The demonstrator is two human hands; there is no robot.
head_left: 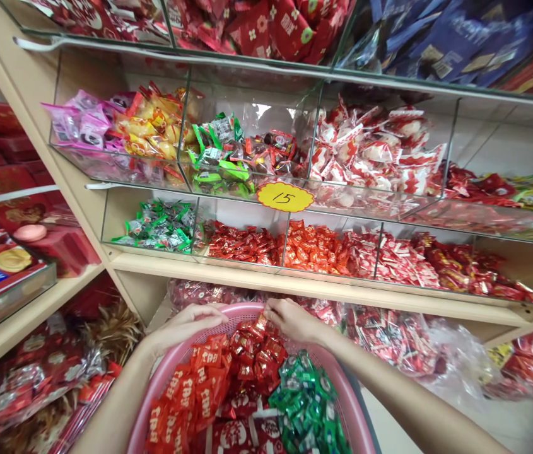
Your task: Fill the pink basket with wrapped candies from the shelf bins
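Observation:
A pink plastic basket (140, 403) holds wrapped sweets, sorted by colour. Orange-red packets (200, 391) lie at its left, shiny dark red candies (257, 353) at the back middle, and green-wrapped candies (311, 403) at the right. My left hand (188, 323) lies over the basket's far left rim, fingers stretched out and nothing in them. At the far rim, my right hand (289, 320) has its fingers closed on a red-wrapped candy (261, 323) above the dark red pile. Part of that candy is hidden by the fingers.
Ahead, clear acrylic bins (247, 183) of sweets line wooden shelves (323, 293), with a yellow price tag (286, 197) reading 15. Plastic bags of candy (389, 334) sit beneath the lowest shelf. More packaged goods (5, 271) fill the left shelf.

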